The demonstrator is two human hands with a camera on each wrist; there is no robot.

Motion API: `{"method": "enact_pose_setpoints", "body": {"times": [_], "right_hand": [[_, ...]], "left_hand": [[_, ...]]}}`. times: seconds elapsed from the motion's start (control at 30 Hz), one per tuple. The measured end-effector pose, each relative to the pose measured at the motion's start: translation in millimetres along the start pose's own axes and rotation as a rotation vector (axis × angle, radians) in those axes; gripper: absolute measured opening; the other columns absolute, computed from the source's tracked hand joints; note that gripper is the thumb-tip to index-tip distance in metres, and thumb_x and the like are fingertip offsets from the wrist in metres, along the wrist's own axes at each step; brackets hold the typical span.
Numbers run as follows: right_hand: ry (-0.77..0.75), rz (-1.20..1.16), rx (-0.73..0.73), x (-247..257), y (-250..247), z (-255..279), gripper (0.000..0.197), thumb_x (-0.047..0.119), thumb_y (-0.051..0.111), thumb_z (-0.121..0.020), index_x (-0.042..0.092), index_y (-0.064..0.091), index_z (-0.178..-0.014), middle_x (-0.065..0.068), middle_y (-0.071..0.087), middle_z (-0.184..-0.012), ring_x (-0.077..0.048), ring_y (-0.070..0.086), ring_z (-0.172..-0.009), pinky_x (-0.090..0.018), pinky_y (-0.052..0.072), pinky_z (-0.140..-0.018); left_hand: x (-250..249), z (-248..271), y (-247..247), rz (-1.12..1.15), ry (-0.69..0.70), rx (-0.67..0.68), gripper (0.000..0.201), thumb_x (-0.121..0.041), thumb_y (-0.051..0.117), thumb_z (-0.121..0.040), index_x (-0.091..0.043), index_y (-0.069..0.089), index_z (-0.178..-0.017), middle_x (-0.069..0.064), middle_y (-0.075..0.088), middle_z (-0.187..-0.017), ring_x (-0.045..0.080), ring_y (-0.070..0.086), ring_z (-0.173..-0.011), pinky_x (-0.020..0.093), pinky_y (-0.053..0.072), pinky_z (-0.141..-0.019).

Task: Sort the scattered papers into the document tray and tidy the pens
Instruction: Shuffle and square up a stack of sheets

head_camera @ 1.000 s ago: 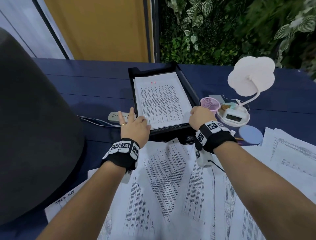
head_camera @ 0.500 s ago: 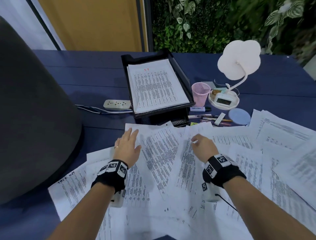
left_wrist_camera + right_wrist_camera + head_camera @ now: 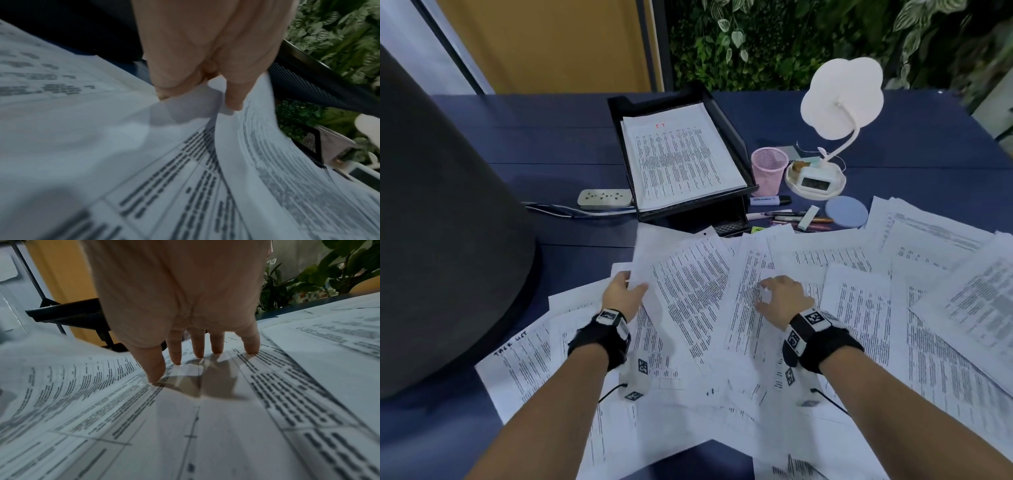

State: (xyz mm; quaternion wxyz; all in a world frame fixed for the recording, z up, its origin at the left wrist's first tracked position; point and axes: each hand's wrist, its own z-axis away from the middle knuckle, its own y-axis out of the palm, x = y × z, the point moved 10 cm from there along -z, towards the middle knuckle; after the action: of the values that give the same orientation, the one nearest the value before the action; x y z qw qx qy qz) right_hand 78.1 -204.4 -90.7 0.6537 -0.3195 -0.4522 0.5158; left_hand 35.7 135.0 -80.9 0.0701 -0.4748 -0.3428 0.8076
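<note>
A black document tray point(image 3: 729, 135) stands at mid-table with a stack of printed sheets point(image 3: 681, 161) in it. Scattered papers point(image 3: 859, 308) cover the near table. My left hand point(image 3: 625, 293) pinches the left edge of one printed sheet point(image 3: 688, 274), thumb on top; in the left wrist view the left hand point(image 3: 199, 97) holds that edge, and the sheet point(image 3: 267, 154) curls upward. My right hand point(image 3: 777, 294) presses spread fingertips point(image 3: 197, 352) onto the papers point(image 3: 226, 418). Several pens point(image 3: 791, 217) and a marker point(image 3: 768, 200) lie right of the tray, next to a pink mesh cup point(image 3: 769, 168).
A big dark grey object point(image 3: 441, 222) fills the left side. A power strip point(image 3: 604, 198) with cable lies left of the tray. A white lamp point(image 3: 839, 99) on a clock base point(image 3: 815, 180), a blue round coaster point(image 3: 846, 212) and a calculator point(image 3: 731, 228) sit nearby.
Both hands drew back from the tray's front edge to the scattered papers. The left hand went from lying flat to pinching a sheet's edge; the right now presses its fingertips down.
</note>
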Motion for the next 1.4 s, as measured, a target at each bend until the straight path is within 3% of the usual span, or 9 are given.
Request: {"method": "enact_pose_setpoints", "body": {"times": [0.1,0.37,0.5,0.6,0.8,0.93,1.07,1.23,1.4], "right_hand": [[0.006,-0.011,0.021,0.2,0.5,-0.5,0.046,0.045,0.055,-0.087,0.036,0.045,-0.131,0.002,0.037,-0.141,-0.023,0.035,-0.129,-0.052,0.036,-0.101],[0.054,-0.019,0.040,-3.5,-1.0,-4.8,0.059,0.048,0.062,-0.081,0.033,0.040,-0.133,0.001,0.038,-0.139,-0.024,0.037,-0.126,-0.053,0.038,-0.098],[0.061,-0.106,0.053,-3.0,-6.2,-9.2,0.068,0.048,0.064,-0.080,0.029,0.034,-0.138,-0.004,0.039,-0.138,-0.028,0.037,-0.127,-0.054,0.039,-0.100],[0.046,-0.139,0.078,-0.5,-9.7,-13.1,0.069,0.045,0.065,-0.082,0.023,0.035,-0.139,-0.011,0.040,-0.138,-0.034,0.036,-0.128,-0.050,0.038,-0.103],[-0.019,-0.581,-0.020,12.8,-44.1,-15.9,0.078,0.046,0.071,-0.079,0.018,0.034,-0.142,-0.011,0.040,-0.144,-0.028,0.044,-0.129,-0.039,0.041,-0.103],[-0.255,-0.943,-0.265,46.6,-123.1,-7.4,0.078,0.032,0.074,-0.081,0.019,0.031,-0.145,0.001,0.037,-0.148,-0.011,0.036,-0.134,-0.029,0.032,-0.108],[-0.420,-1.219,-0.234,74.0,-169.4,1.8,0.053,0.016,0.069,-0.084,0.022,0.048,-0.132,0.006,0.062,-0.126,-0.010,0.056,-0.119,-0.037,0.041,-0.105],[-0.471,-1.325,-0.286,81.1,-178.5,13.1,0.031,0.001,0.053,-0.093,0.023,0.059,-0.114,0.007,0.068,-0.112,-0.014,0.061,-0.113,-0.039,0.045,-0.103],[-0.369,-1.284,-0.359,64.1,-154.2,10.5,0.035,-0.003,0.057,-0.087,0.016,0.056,-0.117,0.001,0.067,-0.113,-0.016,0.062,-0.109,-0.041,0.047,-0.100]], "left_hand": [[-6.1,4.4,10.1,-0.010,0.048,0.055,0.033,-0.026,0.064,-0.088,-0.001,0.054,-0.108,0.007,0.063,-0.110,0.024,0.059,-0.105,0.037,0.045,-0.090],[-74.2,25.2,-7.4,0.043,0.324,0.003,0.021,-0.026,0.064,-0.089,-0.017,0.070,-0.108,0.004,0.072,-0.093,0.022,0.066,-0.085,0.034,0.054,-0.081],[-125.1,42.1,-39.7,0.167,0.496,-0.080,0.012,-0.027,0.064,-0.089,-0.033,0.070,-0.098,-0.006,0.071,-0.080,0.012,0.062,-0.066,0.027,0.051,-0.064],[-157.7,50.0,-64.8,0.270,0.564,-0.147,0.014,-0.028,0.064,-0.089,-0.042,0.064,-0.089,0.002,0.069,-0.082,0.016,0.061,-0.071,0.041,0.055,-0.070],[-201.6,59.9,-97.7,0.602,0.652,-0.100,0.018,-0.010,0.066,-0.087,-0.025,0.066,-0.097,-0.015,0.069,-0.095,0.004,0.066,-0.096,0.023,0.052,-0.085],[-209.4,60.5,-104.4,0.647,0.683,-0.062,0.021,-0.009,0.067,-0.086,-0.024,0.066,-0.101,-0.008,0.071,-0.103,0.017,0.066,-0.103,0.037,0.052,-0.092],[-211.6,61.4,-100.5,0.754,0.662,-0.024,0.024,-0.002,0.064,-0.086,-0.018,0.063,-0.104,-0.007,0.072,-0.101,0.017,0.066,-0.103,0.039,0.051,-0.094],[-206.3,64.1,-80.4,0.772,0.602,0.005,0.039,-0.003,0.062,-0.088,-0.018,0.048,-0.122,-0.001,0.063,-0.120,0.015,0.060,-0.115,0.037,0.047,-0.101],[-191.8,66.5,-56.9,0.690,0.562,-0.064,0.036,-0.006,0.059,-0.091,-0.011,0.042,-0.123,-0.007,0.061,-0.111,-0.004,0.062,-0.098,0.013,0.049,-0.084]]}}
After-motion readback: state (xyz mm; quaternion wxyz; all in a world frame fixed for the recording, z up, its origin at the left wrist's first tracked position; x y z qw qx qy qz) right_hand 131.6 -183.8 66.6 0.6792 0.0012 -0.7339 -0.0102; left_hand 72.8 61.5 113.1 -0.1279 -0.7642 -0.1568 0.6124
